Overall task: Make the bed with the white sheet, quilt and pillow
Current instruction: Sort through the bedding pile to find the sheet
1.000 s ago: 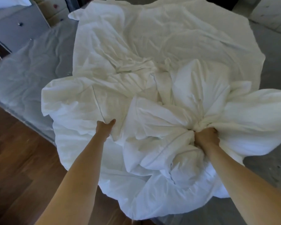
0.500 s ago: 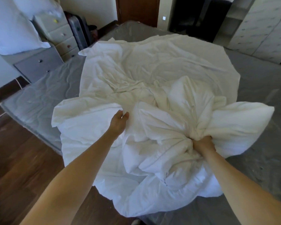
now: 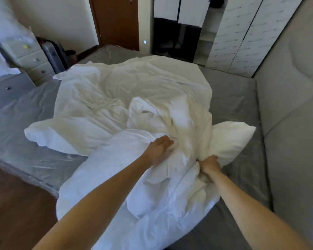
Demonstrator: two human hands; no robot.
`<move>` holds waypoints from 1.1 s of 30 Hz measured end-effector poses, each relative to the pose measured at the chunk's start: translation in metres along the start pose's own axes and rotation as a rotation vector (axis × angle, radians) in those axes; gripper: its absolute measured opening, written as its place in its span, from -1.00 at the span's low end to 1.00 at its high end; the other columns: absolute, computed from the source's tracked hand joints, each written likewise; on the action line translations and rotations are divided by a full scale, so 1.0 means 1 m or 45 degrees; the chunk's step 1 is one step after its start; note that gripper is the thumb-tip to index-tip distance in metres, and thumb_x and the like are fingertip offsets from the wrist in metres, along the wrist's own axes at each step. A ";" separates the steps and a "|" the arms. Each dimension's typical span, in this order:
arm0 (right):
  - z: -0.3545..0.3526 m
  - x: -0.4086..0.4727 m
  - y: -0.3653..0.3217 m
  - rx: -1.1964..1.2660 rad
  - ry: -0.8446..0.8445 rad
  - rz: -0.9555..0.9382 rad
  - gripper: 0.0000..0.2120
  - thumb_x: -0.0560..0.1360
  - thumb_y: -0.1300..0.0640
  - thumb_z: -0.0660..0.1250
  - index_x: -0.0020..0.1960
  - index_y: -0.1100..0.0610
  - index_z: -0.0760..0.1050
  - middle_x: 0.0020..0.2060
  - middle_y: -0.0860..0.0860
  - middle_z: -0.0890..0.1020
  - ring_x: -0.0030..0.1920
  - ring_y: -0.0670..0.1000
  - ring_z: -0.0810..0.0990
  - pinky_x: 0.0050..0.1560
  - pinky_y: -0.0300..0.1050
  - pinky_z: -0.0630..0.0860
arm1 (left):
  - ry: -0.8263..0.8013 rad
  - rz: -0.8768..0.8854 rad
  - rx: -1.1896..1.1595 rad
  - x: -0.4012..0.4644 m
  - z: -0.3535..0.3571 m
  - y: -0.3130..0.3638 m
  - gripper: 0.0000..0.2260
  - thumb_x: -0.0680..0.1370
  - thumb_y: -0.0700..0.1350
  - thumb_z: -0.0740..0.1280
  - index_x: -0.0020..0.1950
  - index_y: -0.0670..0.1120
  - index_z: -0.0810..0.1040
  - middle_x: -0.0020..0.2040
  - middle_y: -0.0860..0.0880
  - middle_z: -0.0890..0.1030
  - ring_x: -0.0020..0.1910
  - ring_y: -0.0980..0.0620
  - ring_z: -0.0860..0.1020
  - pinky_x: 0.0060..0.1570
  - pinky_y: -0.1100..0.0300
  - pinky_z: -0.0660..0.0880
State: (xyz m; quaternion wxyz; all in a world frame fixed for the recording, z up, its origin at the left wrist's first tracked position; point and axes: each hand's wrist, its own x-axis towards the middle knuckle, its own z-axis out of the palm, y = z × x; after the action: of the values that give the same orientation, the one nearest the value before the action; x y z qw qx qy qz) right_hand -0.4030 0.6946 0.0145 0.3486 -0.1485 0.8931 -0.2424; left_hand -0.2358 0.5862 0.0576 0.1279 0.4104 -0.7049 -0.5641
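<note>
A big heap of white bedding (image 3: 134,105) is lying rumpled across the grey mattress (image 3: 233,105), spilling over the near edge toward the wooden floor (image 3: 13,204). The person is leaning over it with both bare arms stretched out. The left hand (image 3: 158,148) is pressing into the folds near the middle of the heap, its fingers (image 3: 167,141) curled into the cloth and pinching a fold of it. The right hand (image 3: 210,164) is closing in a tight fist around a gathered bunch of the same white fabric, just beside a plump white corner (image 3: 233,138) that is puffing out toward the padded grey headboard (image 3: 287,123); whether that corner is the pillow or part of the quilt, I cannot tell. The far half of the cloth is lying flatter over the mattress. Against the wall on the left a set of pale drawers (image 3: 31,60) is standing, with a brown door (image 3: 116,20) beyond the bed.
</note>
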 end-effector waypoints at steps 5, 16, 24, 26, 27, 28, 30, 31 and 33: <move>0.035 -0.017 0.001 0.006 -0.136 -0.113 -0.15 0.34 -0.23 0.41 0.40 0.22 0.15 0.12 0.10 0.52 0.10 0.14 0.53 0.01 -0.05 0.50 | 0.085 -0.393 0.333 -0.017 0.013 -0.059 -0.22 0.35 0.19 0.48 0.35 -0.12 0.16 0.18 -0.06 0.47 0.12 -0.11 0.53 -0.09 0.12 0.48; 0.149 -0.056 -0.076 -0.569 -0.159 -0.007 0.47 -0.05 -0.60 0.33 0.50 0.32 -0.11 0.40 0.16 0.19 0.39 0.16 0.24 0.35 0.15 0.27 | 0.316 -0.281 0.108 -0.050 -0.011 -0.138 -0.70 0.39 -0.02 0.22 0.01 -0.11 0.21 -0.17 -0.03 0.49 -0.19 -0.11 0.50 -0.22 0.08 0.38; 0.185 -0.052 -0.070 -0.787 -0.037 0.037 0.57 -0.20 -0.58 0.39 0.46 0.33 -0.13 0.34 0.17 0.21 0.38 0.16 0.24 0.34 0.20 0.27 | 0.295 -0.459 -0.978 -0.039 -0.033 -0.162 -0.76 0.29 -0.12 0.15 -0.07 -0.10 0.24 -0.24 -0.05 0.36 -0.26 0.04 0.37 -0.25 0.22 0.40; 0.189 -0.050 -0.063 -0.839 0.021 0.000 0.55 -0.18 -0.57 0.40 0.45 0.35 -0.10 0.35 0.18 0.22 0.36 0.17 0.26 0.32 0.22 0.29 | 0.222 -0.511 -0.883 -0.034 -0.036 -0.164 -0.79 0.27 -0.14 0.16 -0.12 -0.11 0.24 -0.26 -0.02 0.36 -0.29 0.04 0.36 -0.27 0.22 0.36; 0.190 -0.050 -0.058 -0.861 0.060 -0.024 0.52 -0.18 -0.57 0.40 0.44 0.35 -0.05 0.34 0.17 0.25 0.34 0.17 0.29 0.29 0.21 0.32 | 0.161 -0.519 -0.715 -0.031 -0.038 -0.164 -0.81 0.29 -0.14 0.18 -0.14 -0.10 0.26 -0.25 -0.02 0.37 -0.27 0.03 0.37 -0.25 0.21 0.35; 0.190 -0.049 -0.053 -0.869 0.081 -0.041 0.48 -0.17 -0.55 0.41 0.43 0.33 -0.01 0.33 0.16 0.27 0.32 0.16 0.31 0.28 0.20 0.33 | 0.072 -0.516 -0.451 -0.028 -0.039 -0.163 -0.84 0.34 -0.14 0.20 -0.12 -0.09 0.28 -0.21 -0.03 0.40 -0.22 0.00 0.38 -0.21 0.18 0.34; 0.189 -0.045 -0.049 -0.854 0.057 -0.034 0.42 -0.11 -0.49 0.46 0.43 0.31 0.00 0.35 0.16 0.27 0.32 0.15 0.31 0.27 0.19 0.34 | -0.122 -0.486 0.058 -0.022 -0.040 -0.159 -0.92 0.50 -0.12 0.18 -0.05 -0.09 0.31 -0.14 -0.07 0.44 -0.16 -0.04 0.38 -0.17 0.13 0.32; 0.188 -0.043 -0.049 -0.849 0.043 -0.016 0.42 -0.11 -0.48 0.47 0.44 0.31 -0.01 0.35 0.16 0.26 0.32 0.15 0.31 0.28 0.18 0.33 | -0.168 -0.475 0.193 -0.018 -0.042 -0.159 -0.93 0.53 -0.11 0.16 -0.04 -0.10 0.32 -0.10 -0.10 0.46 -0.15 -0.05 0.39 -0.16 0.12 0.31; 0.187 -0.040 -0.052 -0.859 0.050 0.017 0.46 -0.16 -0.52 0.44 0.44 0.30 0.01 0.34 0.15 0.27 0.32 0.14 0.32 0.27 0.18 0.34 | -0.204 -0.425 0.232 -0.012 -0.050 -0.157 -0.89 0.54 -0.13 0.13 -0.01 -0.12 0.40 0.01 -0.15 0.51 -0.10 -0.06 0.43 -0.13 0.15 0.31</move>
State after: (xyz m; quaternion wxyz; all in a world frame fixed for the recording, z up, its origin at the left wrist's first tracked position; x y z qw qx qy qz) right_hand -0.2401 0.6067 -0.0551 0.2641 -0.2449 0.9305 0.0665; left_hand -0.1278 0.5568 -0.0641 -0.0617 0.4852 -0.6832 -0.5422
